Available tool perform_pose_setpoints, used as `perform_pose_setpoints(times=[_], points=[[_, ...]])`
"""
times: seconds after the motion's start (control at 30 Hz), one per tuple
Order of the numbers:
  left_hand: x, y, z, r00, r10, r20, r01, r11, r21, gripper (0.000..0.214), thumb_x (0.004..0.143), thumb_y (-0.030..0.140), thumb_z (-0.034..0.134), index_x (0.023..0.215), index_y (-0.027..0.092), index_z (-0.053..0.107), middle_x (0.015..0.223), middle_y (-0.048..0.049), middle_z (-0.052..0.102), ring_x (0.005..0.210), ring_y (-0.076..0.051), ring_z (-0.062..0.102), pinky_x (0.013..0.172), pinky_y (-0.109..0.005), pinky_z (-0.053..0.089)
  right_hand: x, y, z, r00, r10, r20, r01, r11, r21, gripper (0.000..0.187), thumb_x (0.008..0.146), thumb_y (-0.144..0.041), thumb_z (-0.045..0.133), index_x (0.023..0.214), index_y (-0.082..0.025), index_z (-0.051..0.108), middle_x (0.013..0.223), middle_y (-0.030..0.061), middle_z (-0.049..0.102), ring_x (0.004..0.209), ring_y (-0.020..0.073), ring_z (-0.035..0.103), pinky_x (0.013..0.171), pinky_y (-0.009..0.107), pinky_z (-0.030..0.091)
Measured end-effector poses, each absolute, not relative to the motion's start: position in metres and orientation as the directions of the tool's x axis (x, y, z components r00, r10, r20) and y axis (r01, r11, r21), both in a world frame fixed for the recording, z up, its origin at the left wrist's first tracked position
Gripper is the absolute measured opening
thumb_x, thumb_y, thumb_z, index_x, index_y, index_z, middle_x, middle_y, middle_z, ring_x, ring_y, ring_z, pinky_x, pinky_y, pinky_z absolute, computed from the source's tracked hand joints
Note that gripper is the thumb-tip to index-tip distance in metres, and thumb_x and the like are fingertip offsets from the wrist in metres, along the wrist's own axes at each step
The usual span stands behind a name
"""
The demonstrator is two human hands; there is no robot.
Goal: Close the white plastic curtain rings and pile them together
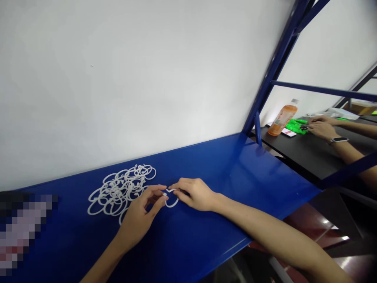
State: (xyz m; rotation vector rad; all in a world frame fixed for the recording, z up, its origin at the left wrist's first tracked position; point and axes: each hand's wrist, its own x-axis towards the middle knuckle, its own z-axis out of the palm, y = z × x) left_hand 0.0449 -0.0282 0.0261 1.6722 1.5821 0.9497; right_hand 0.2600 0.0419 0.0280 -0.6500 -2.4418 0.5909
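Observation:
Between my hands, just above or on the blue tabletop, is a thin white plastic ring (172, 206) with a small thicker part near the left fingertips. My left hand (144, 210) pinches its left side between thumb and fingers. The upper right of the same ring is gripped by the thumb and fingers of my right hand (194, 193). A loose pile of similar white rings (118, 192) lies beside and behind my left hand, many overlapping. My fingers partly hide the ring's ends, so I cannot tell whether it is closed.
The blue table (224, 169) meets a white wall (147, 78) at the back. A blue metal frame (266, 78) rises at the right. Beyond it, another person's hands (322, 127) work over green pieces (297, 125) near an orange drink bottle (282, 118) on a black table (300, 153).

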Motion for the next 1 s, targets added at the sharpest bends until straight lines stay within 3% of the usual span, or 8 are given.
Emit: perform_pose_setpoints(times=[0.23,0.4,0.73,0.87,1.0], points=[[0.044,-0.027,0.025,-0.016,0.995,0.103,0.554,-0.077,0.829,0.039,0.085,0.057,0.06,0.109,0.026,0.064,0.09,-0.0021,0.074,0.076,-0.019,0.071,0.066,-0.03,0.056,0.261,0.04,0.029,-0.718,0.58,0.386,0.3,0.757,-0.58,0.023,0.1,-0.03,0.052,0.118,-0.02,0.062,0.097,0.004,0.073,0.084,0.0146,0.069,0.076,0.024,0.052],[0.04,-0.027,0.021,-0.02,0.992,0.128,0.566,-0.094,0.819,0.036,0.084,0.056,0.061,0.105,0.027,0.066,0.086,-0.0001,0.074,0.077,-0.019,0.071,0.067,-0.029,0.055,0.261,0.037,0.03,-0.75,0.534,0.39,0.26,0.781,-0.568,0.019,0.1,-0.03,0.054,0.112,-0.019,0.064,0.1,0.0046,0.074,0.087,0.015,0.07,0.077,0.024,0.052],[0.037,-0.025,0.024,0.032,0.968,0.248,0.653,-0.208,0.728,0.024,0.084,0.047,0.061,0.092,0.028,0.071,0.08,0.003,0.075,0.076,-0.018,0.071,0.072,-0.029,0.055,0.259,0.027,0.03,-0.794,0.419,0.44,0.226,0.876,-0.426,0.024,0.104,-0.028,0.045,0.107,-0.016,0.066,0.095,0.0057,0.072,0.082,0.0147,0.066,0.075,0.024,0.051],[0.037,-0.027,0.022,0.061,0.956,0.286,0.659,-0.254,0.708,0.02,0.089,0.038,0.055,0.084,0.027,0.07,0.067,0.0061,0.07,0.066,-0.015,0.068,0.067,-0.026,0.053,0.258,0.027,0.027,-0.81,0.334,0.482,0.195,0.929,-0.316,0.029,0.106,-0.028,0.041,0.109,-0.013,0.065,0.087,0.0065,0.069,0.077,0.0153,0.062,0.072,0.025,0.049],[0.039,-0.026,0.02,0.138,0.921,0.365,0.675,-0.357,0.645,0.021,0.091,0.03,0.053,0.077,0.026,0.068,0.066,0.0064,0.068,0.065,-0.012,0.066,0.066,-0.024,0.051,0.258,0.027,0.024,-0.845,0.267,0.464,0.191,0.96,-0.204,0.034,0.107,-0.028,0.036,0.108,-0.012,0.066,0.083,0.0068,0.068,0.075,0.0165,0.06,0.07,0.027,0.048]])
